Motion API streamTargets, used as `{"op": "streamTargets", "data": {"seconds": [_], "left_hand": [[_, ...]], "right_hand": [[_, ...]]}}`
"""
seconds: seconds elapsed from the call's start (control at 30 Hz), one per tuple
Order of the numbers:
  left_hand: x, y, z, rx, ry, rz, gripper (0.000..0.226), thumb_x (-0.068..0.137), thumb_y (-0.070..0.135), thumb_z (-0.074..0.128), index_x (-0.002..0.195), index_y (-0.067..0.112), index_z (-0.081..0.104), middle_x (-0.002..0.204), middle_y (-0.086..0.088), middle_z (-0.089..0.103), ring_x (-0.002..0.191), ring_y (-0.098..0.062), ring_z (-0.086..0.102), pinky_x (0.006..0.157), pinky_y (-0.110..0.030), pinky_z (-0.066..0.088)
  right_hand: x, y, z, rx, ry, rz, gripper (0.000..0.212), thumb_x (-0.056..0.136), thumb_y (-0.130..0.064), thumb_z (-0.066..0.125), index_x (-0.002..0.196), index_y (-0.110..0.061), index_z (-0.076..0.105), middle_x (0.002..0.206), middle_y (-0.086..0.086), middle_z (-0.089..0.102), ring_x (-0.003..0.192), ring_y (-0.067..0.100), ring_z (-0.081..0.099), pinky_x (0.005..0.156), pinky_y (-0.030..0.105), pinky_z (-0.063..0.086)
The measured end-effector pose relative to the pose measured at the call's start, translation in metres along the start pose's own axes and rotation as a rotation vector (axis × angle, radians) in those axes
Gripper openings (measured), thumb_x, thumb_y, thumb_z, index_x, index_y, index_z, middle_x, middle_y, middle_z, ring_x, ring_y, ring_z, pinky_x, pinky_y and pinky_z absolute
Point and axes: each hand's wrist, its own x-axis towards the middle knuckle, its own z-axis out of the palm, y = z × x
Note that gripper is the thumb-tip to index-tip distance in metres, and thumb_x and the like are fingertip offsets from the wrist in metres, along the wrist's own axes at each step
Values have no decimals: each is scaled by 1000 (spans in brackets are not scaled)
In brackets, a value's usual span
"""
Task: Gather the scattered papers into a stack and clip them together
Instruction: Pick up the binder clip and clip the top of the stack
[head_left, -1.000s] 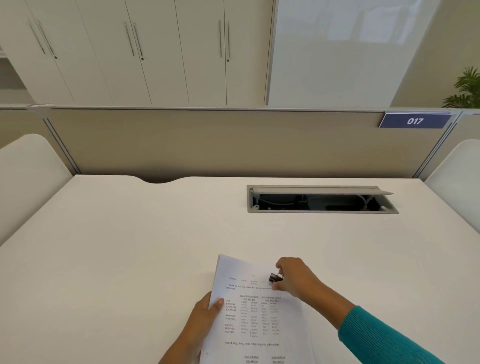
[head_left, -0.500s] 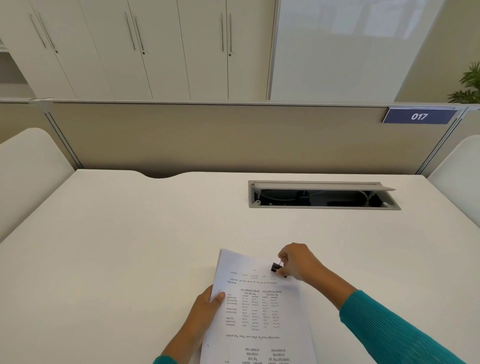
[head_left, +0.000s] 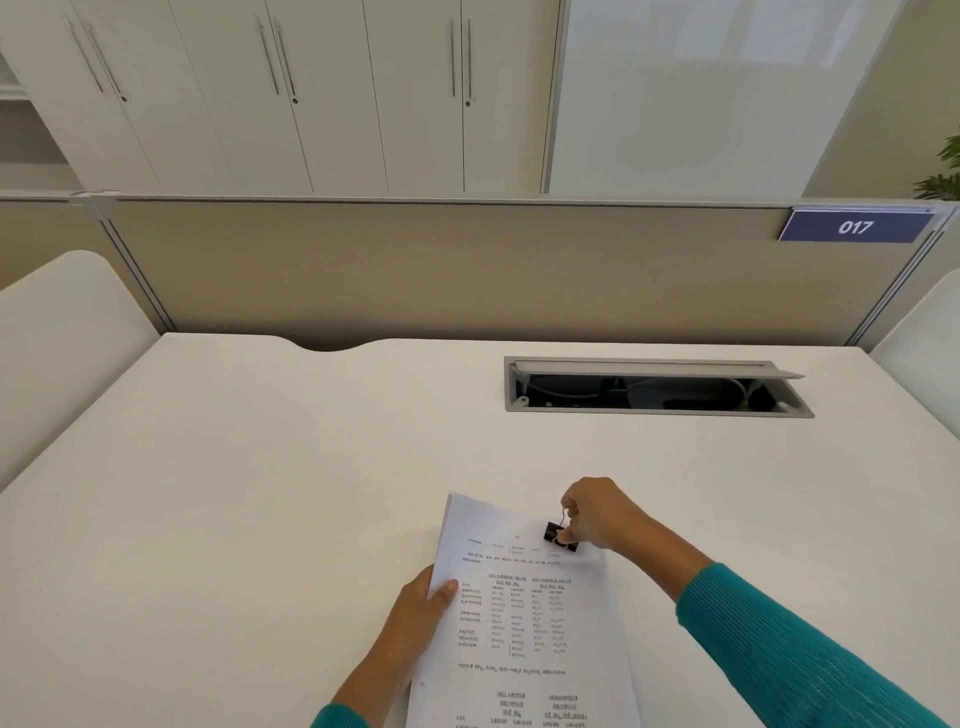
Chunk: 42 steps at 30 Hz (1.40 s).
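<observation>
A stack of printed white papers (head_left: 524, 623) lies on the white desk (head_left: 260, 493) in front of me, its far edge pointing away. A small black binder clip (head_left: 557, 535) sits at the stack's far right corner. My right hand (head_left: 597, 514) pinches the clip's wire handles between thumb and fingers. My left hand (head_left: 421, 613) grips the stack's left edge, thumb on top of the sheet and fingers underneath. Both sleeves are teal.
An open grey cable tray (head_left: 654, 387) is set into the desk at the back right. A beige partition (head_left: 441, 270) with a blue "017" sign (head_left: 854, 227) closes the far side. White chair backs (head_left: 57, 343) stand at both sides.
The view has tilted slightly. My right hand has shifted its fingers on the clip, and one wire handle now stands up. The left hand stays on the stack's edge.
</observation>
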Motion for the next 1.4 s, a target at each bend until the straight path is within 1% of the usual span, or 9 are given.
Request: {"op": "streamTargets", "data": {"seconds": [0.07,0.3,0.5,0.6,0.67,0.83,1.03,1.2,1.4], "left_hand": [[1,-1,0,9,-2,6,22,96,16,46,116,12,56,106,-11,70,95,-30,68,84,-42,55],[2,-3,-1,12,-7,14,20,96,17,47,113,15,56,105,-9,71,94,-27,69,82,-40,56],[1,-5,0,14,-16,45,17,96,20,47,109,19,57,104,-8,71,93,-27,69,82,-42,57],[-2,-8,1,7,-4,60,16,95,23,47,104,21,60,93,-1,75,83,-20,73,66,-29,58],[-5,-8,1,-1,-7,71,16,95,24,47,102,23,62,89,2,76,80,-18,73,61,-25,56],[-6,-10,-1,-32,-36,87,18,94,26,47,104,22,62,93,3,76,83,-21,73,64,-28,58],[-3,-15,-2,-81,-56,99,20,94,24,48,107,17,62,99,-5,75,89,-27,72,76,-41,58],[-2,-18,-2,-117,-54,113,20,94,23,49,108,17,62,99,-6,75,88,-28,72,73,-40,59],[-3,-18,-2,-133,-51,125,20,94,21,48,108,17,62,99,-6,75,89,-27,72,71,-37,59]], "right_hand": [[0,-2,0,-29,-5,21,47,80,-26,69,120,-4,55,122,7,60,97,18,56,82,27,46],[-2,-5,-1,-15,21,26,50,80,-25,70,124,-7,54,123,6,60,110,22,59,91,28,47],[-5,-4,-14,388,227,-230,33,77,-11,73,109,-6,65,105,9,70,92,16,68,83,17,50],[-4,-13,-15,384,205,-318,31,77,-10,73,107,-10,67,103,7,71,88,11,69,73,4,45],[-3,-19,-17,355,185,-361,32,77,-12,73,108,-10,66,104,5,71,89,10,68,72,3,44],[-3,-31,-30,299,162,-429,31,78,-10,72,109,-8,67,104,7,71,91,13,68,79,13,49],[-3,-37,-35,227,127,-473,29,77,-12,73,106,-10,68,102,5,72,90,13,67,71,7,46],[-1,-53,-37,157,47,-541,30,76,-16,75,104,-10,69,101,6,72,90,15,67,78,19,50],[8,-63,-49,163,-63,-545,32,74,-17,76,106,-12,68,102,5,72,88,10,66,70,7,46]]}}
